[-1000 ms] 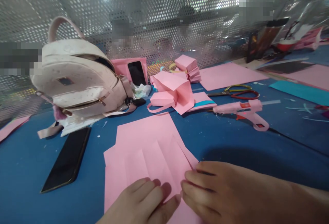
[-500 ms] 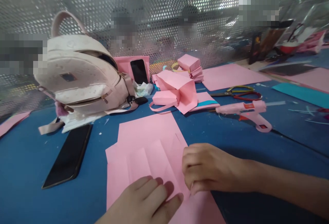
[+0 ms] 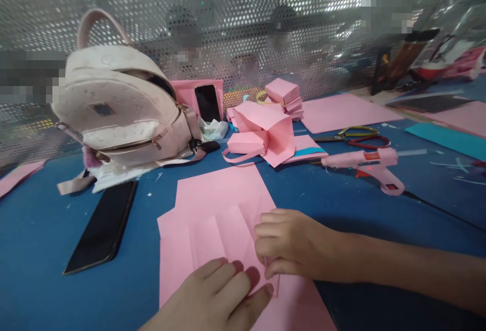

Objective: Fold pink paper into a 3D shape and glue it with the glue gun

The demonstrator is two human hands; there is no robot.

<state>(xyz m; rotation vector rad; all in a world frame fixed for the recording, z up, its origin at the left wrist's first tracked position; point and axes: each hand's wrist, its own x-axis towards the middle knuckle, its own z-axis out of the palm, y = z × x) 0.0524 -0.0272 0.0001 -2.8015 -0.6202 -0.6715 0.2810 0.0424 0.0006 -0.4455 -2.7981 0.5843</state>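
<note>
A large sheet of pink paper (image 3: 216,184) lies on the blue table, with a smaller pink piece (image 3: 212,242) with lengthwise folds on top of it. My left hand (image 3: 216,290) rests on the folded piece near the bottom, fingers bent and thumb apart, gripping nothing. My right hand (image 3: 290,242) is closed on the right side of the folded piece, fingers and thumb together at its edge. The fingers hide part of that edge.
A pink glue gun (image 3: 360,159) and scissors (image 3: 353,137) lie to the right. Folded pink paper boxes (image 3: 246,141) sit behind the sheet. On the left are a black phone (image 3: 102,227) and a pale backpack (image 3: 129,103); another phone (image 3: 207,103) leans behind. Perforated metal mesh (image 3: 235,27) stands beyond.
My right hand has moved a little to the left over the folded piece, and the paper's edge there has shifted with it. My left hand stays nearly in place.
</note>
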